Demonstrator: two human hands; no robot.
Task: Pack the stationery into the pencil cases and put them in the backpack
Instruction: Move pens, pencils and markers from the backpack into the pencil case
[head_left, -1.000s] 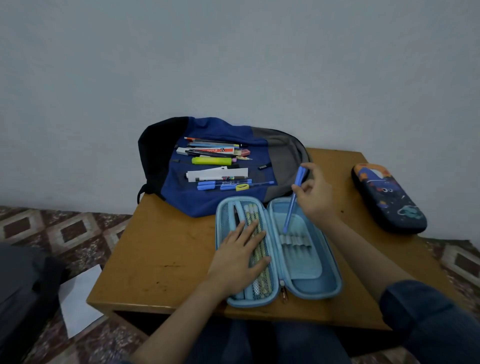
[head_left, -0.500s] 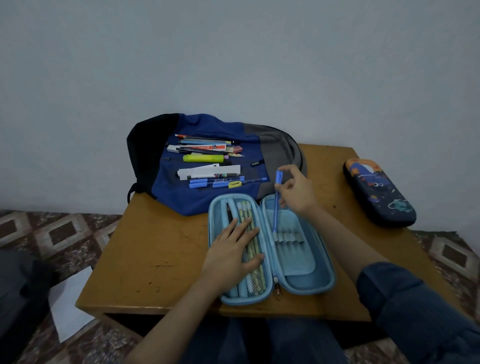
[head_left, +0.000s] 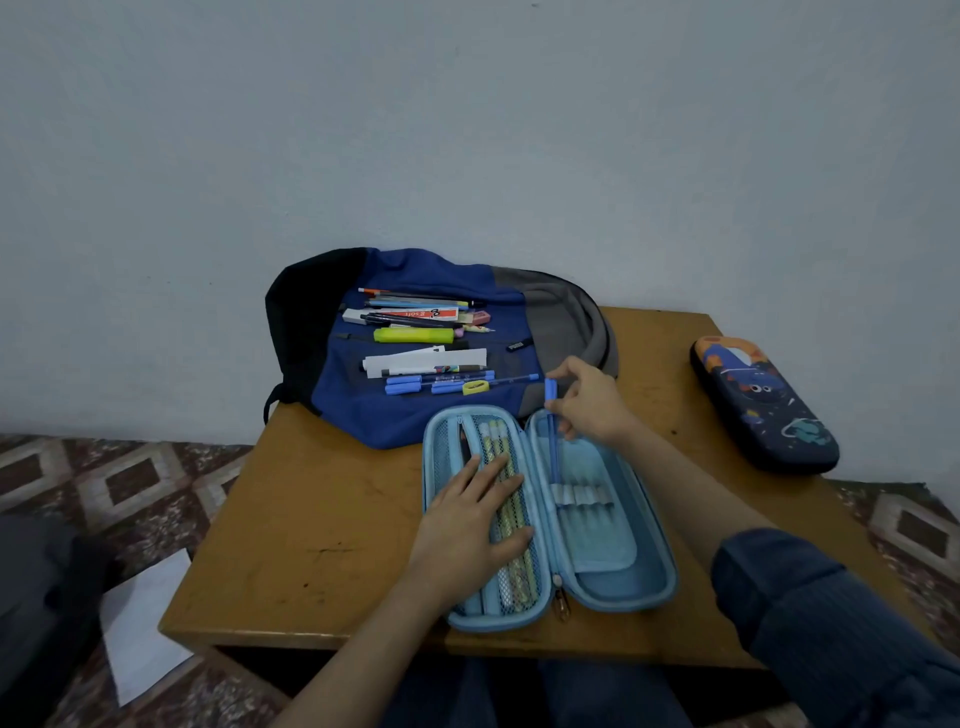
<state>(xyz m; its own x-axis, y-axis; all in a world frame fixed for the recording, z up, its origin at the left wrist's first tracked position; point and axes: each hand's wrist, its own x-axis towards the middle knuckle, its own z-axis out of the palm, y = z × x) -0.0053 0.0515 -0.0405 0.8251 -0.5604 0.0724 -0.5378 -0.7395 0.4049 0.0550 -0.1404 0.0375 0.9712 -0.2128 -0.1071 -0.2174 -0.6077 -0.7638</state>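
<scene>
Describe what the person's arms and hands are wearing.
The left hand and right hand are bare: no gloves, rings or watch visible. The right arm wears a dark blue, finely ribbed sleeve ending above the forearm; the left forearm shows none.

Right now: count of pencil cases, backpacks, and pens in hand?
Pencil cases: 2 (open light blue case, closed dark case)
Backpack: 1
Pens in hand: 1 (blue pen, held by right hand)
Total: 4

A wooden table (head_left: 322, 519) stands by a plain pale wall (head_left: 467, 130) on diamond-patterned floor tiles (head_left: 130, 478), dimly lit.
</scene>
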